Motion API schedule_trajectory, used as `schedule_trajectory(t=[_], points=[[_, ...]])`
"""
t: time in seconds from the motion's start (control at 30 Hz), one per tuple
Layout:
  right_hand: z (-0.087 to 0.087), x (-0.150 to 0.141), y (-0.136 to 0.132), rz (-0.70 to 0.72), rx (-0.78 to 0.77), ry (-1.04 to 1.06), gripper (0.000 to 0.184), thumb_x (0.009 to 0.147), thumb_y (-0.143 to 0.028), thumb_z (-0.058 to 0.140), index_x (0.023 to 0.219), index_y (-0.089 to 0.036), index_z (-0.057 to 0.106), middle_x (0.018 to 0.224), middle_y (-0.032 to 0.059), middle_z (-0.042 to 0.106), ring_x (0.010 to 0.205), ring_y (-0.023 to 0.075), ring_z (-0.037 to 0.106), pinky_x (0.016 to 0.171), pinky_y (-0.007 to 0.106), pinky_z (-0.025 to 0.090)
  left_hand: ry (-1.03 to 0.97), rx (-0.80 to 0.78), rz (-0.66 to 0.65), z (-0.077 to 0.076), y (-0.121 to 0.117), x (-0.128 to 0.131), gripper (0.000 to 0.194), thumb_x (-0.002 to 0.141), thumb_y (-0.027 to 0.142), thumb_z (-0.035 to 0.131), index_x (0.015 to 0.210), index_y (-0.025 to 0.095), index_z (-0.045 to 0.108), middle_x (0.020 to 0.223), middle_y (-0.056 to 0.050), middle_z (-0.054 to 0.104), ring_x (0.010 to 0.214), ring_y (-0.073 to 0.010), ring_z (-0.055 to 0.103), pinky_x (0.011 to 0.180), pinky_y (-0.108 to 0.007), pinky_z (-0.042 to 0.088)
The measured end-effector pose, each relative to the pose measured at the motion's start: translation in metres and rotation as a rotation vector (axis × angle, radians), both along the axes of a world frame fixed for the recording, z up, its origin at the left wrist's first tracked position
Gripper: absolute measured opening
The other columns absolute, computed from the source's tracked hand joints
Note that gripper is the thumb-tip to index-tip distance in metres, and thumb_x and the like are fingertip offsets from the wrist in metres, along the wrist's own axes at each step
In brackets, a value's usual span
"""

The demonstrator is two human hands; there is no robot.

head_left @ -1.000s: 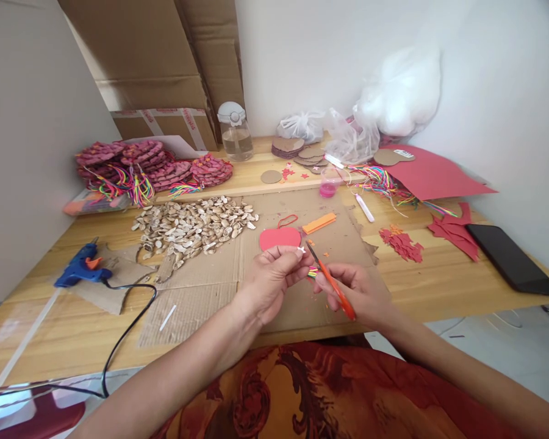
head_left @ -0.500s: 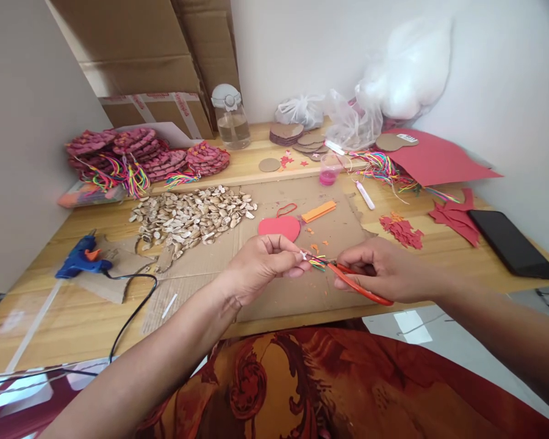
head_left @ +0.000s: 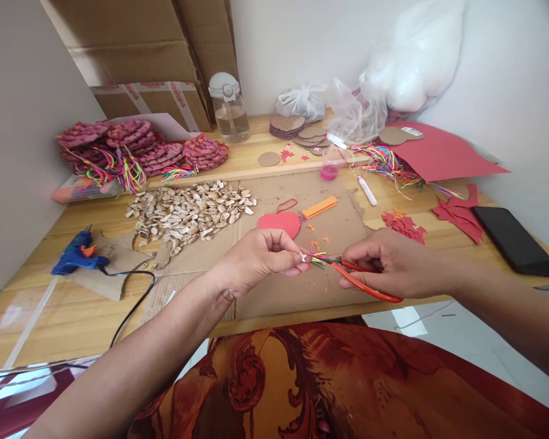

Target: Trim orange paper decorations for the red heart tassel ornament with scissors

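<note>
My left hand (head_left: 263, 262) is closed, thumb and forefinger pinching a small pale star-shaped piece (head_left: 303, 258). Orange-red handled scissors (head_left: 370, 289) are in my right hand (head_left: 388, 262), with the fingers around the handles and the blades pointing left toward the star. Just right of the star, bright coloured strings (head_left: 319, 263) show beside the blades; whether they are held or lie below, I cannot tell. Beyond my left hand lies a red rounded cutout (head_left: 279, 224) with a red loop (head_left: 287, 205) on top. A folded orange strip (head_left: 319, 208) is to its right.
A heap of peanut shells (head_left: 196, 210) covers the mat's left part. Further left is a blue glue gun (head_left: 78, 253) with a trailing cord. Red scraps (head_left: 402, 227) and a black phone (head_left: 516, 241) lie at the right. A bottle (head_left: 230, 113) stands behind.
The scissors have moved slightly right, away from the star, and their handles look a bit further apart. My left hand keeps its pinch. The whole view has shifted slightly.
</note>
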State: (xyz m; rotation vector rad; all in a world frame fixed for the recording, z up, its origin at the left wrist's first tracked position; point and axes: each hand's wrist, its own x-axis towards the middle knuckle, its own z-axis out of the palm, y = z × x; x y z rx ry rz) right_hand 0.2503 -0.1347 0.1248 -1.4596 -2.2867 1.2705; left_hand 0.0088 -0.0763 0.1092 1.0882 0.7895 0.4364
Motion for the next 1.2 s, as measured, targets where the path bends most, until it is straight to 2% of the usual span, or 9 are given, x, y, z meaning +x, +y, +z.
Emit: schedule_trajectory(t=[0.3, 0.6, 0.93, 1.2], points=[[0.008, -0.004, 0.003, 0.011, 0.054, -0.007, 0.037, 0.079, -0.030, 0.066, 0.054, -0.019, 0.040, 0.053, -0.0056, 0.026, 0.049, 0.0085, 0.024, 0.045, 0.025, 0.017, -0.021, 0.020, -0.038, -0.003, 0.003, 0.000, 0.008, 0.067, 0.015, 0.074, 0.070, 0.012, 0.068, 0.071, -0.006, 0.070, 0.066, -0.0112, 0.064, 0.064, -0.021, 0.049], [0.014, -0.005, 0.005, 0.063, 0.144, -0.074, 0.042, 0.084, -0.041, 0.058, 0.054, -0.020, 0.039, 0.053, -0.0052, 0.027, 0.049, 0.0087, 0.024, 0.045, 0.026, 0.020, -0.008, 0.007, -0.032, -0.006, 0.003, 0.001, 0.008, 0.069, 0.018, 0.074, 0.071, 0.013, 0.068, 0.074, -0.008, 0.072, 0.069, -0.0129, 0.067, 0.065, -0.022, 0.051], [0.011, -0.002, 0.006, 0.059, 0.153, -0.071, 0.043, 0.080, -0.039, 0.065, 0.052, -0.019, 0.039, 0.051, -0.0051, 0.027, 0.048, 0.0092, 0.024, 0.044, 0.027, 0.021, 0.005, 0.042, -0.046, -0.007, 0.005, 0.000, 0.008, 0.068, 0.017, 0.074, 0.071, 0.013, 0.067, 0.077, -0.009, 0.072, 0.071, -0.0132, 0.066, 0.066, -0.022, 0.051], [0.015, -0.005, 0.006, 0.074, 0.137, -0.077, 0.042, 0.085, -0.040, 0.057, 0.053, -0.019, 0.040, 0.052, -0.0052, 0.026, 0.049, 0.0087, 0.023, 0.045, 0.026, 0.020, 0.011, 0.063, -0.047, -0.007, 0.004, 0.000, 0.009, 0.068, 0.018, 0.074, 0.068, 0.013, 0.066, 0.079, -0.009, 0.071, 0.070, -0.0129, 0.066, 0.066, -0.023, 0.050]])
